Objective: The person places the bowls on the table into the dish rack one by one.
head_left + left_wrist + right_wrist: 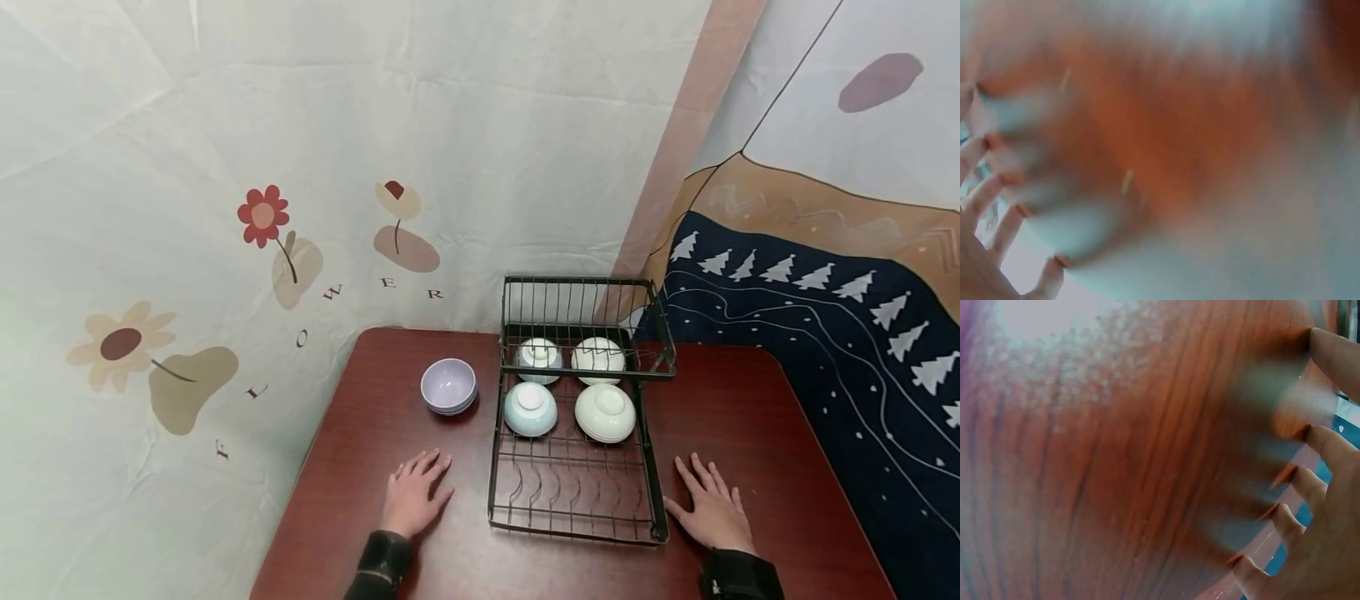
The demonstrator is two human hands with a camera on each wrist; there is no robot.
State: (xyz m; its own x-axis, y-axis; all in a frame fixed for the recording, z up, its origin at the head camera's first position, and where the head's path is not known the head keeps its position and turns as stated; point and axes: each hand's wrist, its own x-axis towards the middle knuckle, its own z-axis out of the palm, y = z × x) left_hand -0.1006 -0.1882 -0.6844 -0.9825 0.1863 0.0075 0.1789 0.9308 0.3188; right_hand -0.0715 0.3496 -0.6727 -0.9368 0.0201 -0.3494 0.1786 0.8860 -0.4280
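My left hand [413, 493] rests on the table with its fingers spread, left of a black wire dish rack [572, 529]. My right hand [712, 510] lies beside the rack's right front corner, fingers apart, and holds nothing. In the wrist views the fingertips of the left hand [991, 231] and the right hand [1310, 506] touch the wood. Upside down in the rack stand a light blue bowl [530, 410] and white bowls [605, 414], with another bluish bowl [539, 361] and a white bowl [597, 361] behind, partly hidden by the upper tier. Stacked lavender bowls [448, 387] stand upright left of the rack.
The reddish-brown table [330, 500] backs onto a printed cloth [480, 167] with flowers. The rack's upper wire tier [577, 292] overhangs its back half. A dark blue tree-patterned cloth [847, 358] hangs at the right.
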